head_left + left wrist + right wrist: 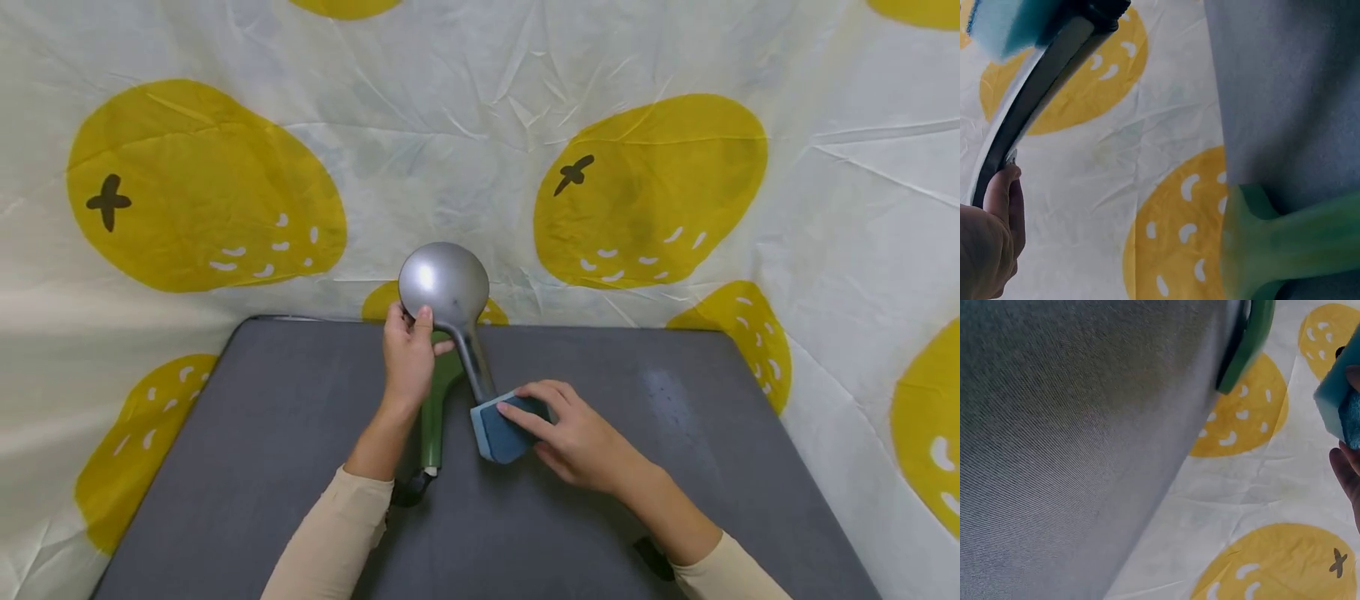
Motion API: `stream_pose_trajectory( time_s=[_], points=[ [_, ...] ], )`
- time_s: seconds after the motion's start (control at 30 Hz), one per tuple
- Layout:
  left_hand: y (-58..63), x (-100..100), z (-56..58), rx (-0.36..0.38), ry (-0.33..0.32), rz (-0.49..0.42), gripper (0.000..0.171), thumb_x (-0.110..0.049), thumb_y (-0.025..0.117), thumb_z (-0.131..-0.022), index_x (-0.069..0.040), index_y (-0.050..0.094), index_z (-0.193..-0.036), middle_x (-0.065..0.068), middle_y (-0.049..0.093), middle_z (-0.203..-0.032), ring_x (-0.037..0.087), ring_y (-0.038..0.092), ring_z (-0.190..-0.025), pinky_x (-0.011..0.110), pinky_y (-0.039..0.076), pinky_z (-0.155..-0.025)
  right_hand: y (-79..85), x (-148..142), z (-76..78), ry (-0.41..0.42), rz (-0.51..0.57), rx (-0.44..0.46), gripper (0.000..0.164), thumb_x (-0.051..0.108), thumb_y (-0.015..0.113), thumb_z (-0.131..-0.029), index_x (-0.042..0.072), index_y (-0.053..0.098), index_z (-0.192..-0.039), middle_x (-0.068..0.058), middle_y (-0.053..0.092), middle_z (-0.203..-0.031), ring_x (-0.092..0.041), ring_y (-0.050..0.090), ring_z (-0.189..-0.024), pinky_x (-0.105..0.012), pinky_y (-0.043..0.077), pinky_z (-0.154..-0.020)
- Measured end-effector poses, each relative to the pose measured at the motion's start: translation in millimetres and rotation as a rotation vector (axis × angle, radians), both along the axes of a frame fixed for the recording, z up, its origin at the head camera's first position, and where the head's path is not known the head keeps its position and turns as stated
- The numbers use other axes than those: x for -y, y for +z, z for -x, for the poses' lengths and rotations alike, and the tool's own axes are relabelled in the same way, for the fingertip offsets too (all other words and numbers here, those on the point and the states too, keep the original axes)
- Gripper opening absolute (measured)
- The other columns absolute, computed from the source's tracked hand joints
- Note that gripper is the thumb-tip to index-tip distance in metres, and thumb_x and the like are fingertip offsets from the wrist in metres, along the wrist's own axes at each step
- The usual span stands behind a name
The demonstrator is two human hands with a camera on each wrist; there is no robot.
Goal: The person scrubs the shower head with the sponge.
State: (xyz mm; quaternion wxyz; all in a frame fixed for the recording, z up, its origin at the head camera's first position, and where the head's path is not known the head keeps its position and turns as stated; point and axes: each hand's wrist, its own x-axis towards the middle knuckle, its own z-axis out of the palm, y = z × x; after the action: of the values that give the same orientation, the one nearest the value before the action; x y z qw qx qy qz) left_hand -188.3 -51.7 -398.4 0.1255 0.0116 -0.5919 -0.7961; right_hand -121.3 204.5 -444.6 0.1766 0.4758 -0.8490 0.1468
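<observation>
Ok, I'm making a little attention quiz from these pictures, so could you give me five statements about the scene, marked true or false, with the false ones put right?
1. The right hand holds a blue sponge. True.
2. The left hand grips the metal ladle by the far tip of its handle. False: it grips the ladle at the bowl end.
3. The tabletop is dark grey. True.
4. In the head view, the green object is to the right of the sponge. False: it is to the left.
5. The backdrop is plain white. False: it is whitish with large yellow shapes printed on it.
</observation>
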Motion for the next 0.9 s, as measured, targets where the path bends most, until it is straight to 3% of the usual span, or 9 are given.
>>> stream_pose_trajectory(
  time_s=[0.17, 0.33, 0.43, 0.6, 0.77, 0.9],
  points=[
    [2.3, -2, -2.1, -0.018, -0.072, -0.067, 0.037, -0.007, 0.041, -0.111, 0.008, 0.037, -0.144, 0.029, 0.050, -0.143, 0.034, 0.058, -0.124, 0.030, 0.065, -0.072, 2.9, 1, 7.5, -0.029, 0.065, 0.057, 0.082, 0.008, 0.082, -0.084, 0.010, 0.044, -0.156, -0.020, 0.046, -0.148, -0.034, 0.048, -0.132, -0.051, 0.052, -0.103],
    [5.4, -7, -8.0, -0.011, -0.129, -0.057, 0.039, -0.005, 0.039, -0.111, 0.003, 0.033, -0.148, 0.028, 0.049, -0.147, 0.039, 0.057, -0.129, 0.050, 0.061, -0.091, 0.3, 6, 14.8, -0.059, 0.171, 0.196, 0.078, 0.010, 0.073, -0.094, 0.006, 0.033, -0.160, -0.018, 0.041, -0.151, -0.029, 0.048, -0.134, -0.046, 0.052, -0.103],
    [6.7, -9, -9.9, -0.020, -0.133, -0.064, 0.040, -0.004, 0.038, -0.111, 0.002, 0.031, -0.149, 0.029, 0.047, -0.147, 0.043, 0.057, -0.130, 0.061, 0.055, -0.097, -2.1, 11, 18.9, -0.050, 0.261, 0.257, 0.084, 0.003, 0.074, -0.090, 0.003, 0.028, -0.161, -0.020, 0.039, -0.150, -0.031, 0.050, -0.131, -0.048, 0.055, -0.101],
    [6.6, -12, -10.4, -0.026, -0.152, -0.122, 0.038, -0.002, 0.036, -0.111, 0.003, 0.029, -0.147, 0.030, 0.044, -0.148, 0.044, 0.056, -0.129, 0.068, 0.050, -0.098, 0.8, 17, 28.4, -0.016, 0.420, 0.323, 0.090, -0.006, 0.076, -0.087, -0.002, 0.023, -0.160, -0.024, 0.038, -0.149, -0.037, 0.051, -0.131, -0.055, 0.055, -0.101],
    [6.8, -13, -11.4, -0.030, -0.187, -0.171, 0.038, -0.001, 0.034, -0.111, 0.003, 0.026, -0.147, 0.030, 0.041, -0.150, 0.044, 0.052, -0.132, 0.071, 0.046, -0.100, 6.3, 16, 31.7, -0.013, 0.427, 0.418, 0.088, -0.005, 0.075, -0.089, 0.003, 0.025, -0.161, -0.020, 0.040, -0.149, -0.033, 0.050, -0.132, -0.056, 0.055, -0.102],
    [6.3, -11, -9.2, -0.033, -0.145, -0.197, 0.038, -0.002, 0.034, -0.111, 0.003, 0.026, -0.148, 0.029, 0.042, -0.147, 0.044, 0.052, -0.133, 0.071, 0.047, -0.099, -1.9, 10, 25.3, -0.013, 0.373, 0.485, 0.085, 0.000, 0.074, -0.092, 0.006, 0.025, -0.161, -0.018, 0.041, -0.149, -0.031, 0.050, -0.131, -0.054, 0.055, -0.101]
  ],
)
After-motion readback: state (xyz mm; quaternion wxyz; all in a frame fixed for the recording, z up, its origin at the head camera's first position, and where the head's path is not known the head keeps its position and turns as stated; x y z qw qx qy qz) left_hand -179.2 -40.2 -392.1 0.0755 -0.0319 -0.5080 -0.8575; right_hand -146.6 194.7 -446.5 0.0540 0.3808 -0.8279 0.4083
